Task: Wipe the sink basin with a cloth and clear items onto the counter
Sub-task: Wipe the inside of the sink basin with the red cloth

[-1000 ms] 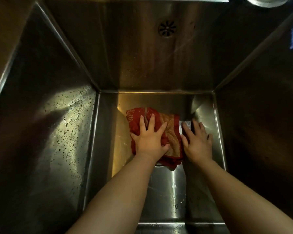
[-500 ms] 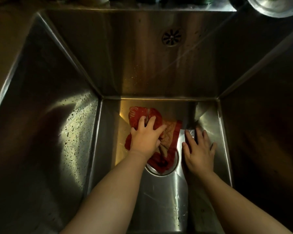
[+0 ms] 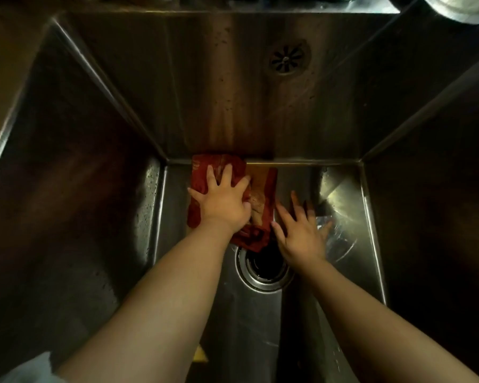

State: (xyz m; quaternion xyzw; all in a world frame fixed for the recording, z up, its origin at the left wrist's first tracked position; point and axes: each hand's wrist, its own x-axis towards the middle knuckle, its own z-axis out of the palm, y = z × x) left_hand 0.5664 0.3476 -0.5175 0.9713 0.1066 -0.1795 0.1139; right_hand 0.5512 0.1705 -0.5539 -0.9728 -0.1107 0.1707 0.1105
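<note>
Pressing flat with fingers spread, the left hand (image 3: 221, 205) bears down on a red cloth with a tan patterned panel (image 3: 260, 186). The cloth lies on the basin floor with its far edge touching the foot of the back wall. The right hand (image 3: 299, 233) rests just beside the cloth's right edge, palm down on the bare steel, fingers straight and splayed, holding nothing. A shiny, crinkled glint (image 3: 333, 236) shows just past its little finger, too blurred to identify. Between the wrists, the cloth's near corner reaches the rim of the round, metal-ringed drain opening (image 3: 263, 269). All of this sits deep in the rectangular stainless-steel sink (image 3: 89, 194), whose left wall is beaded with droplets. High on the back wall is a round slotted overflow vent (image 3: 285, 60). At the top right corner, part of a round metal bowl (image 3: 459, 6) shows beyond the sink's rim.
</note>
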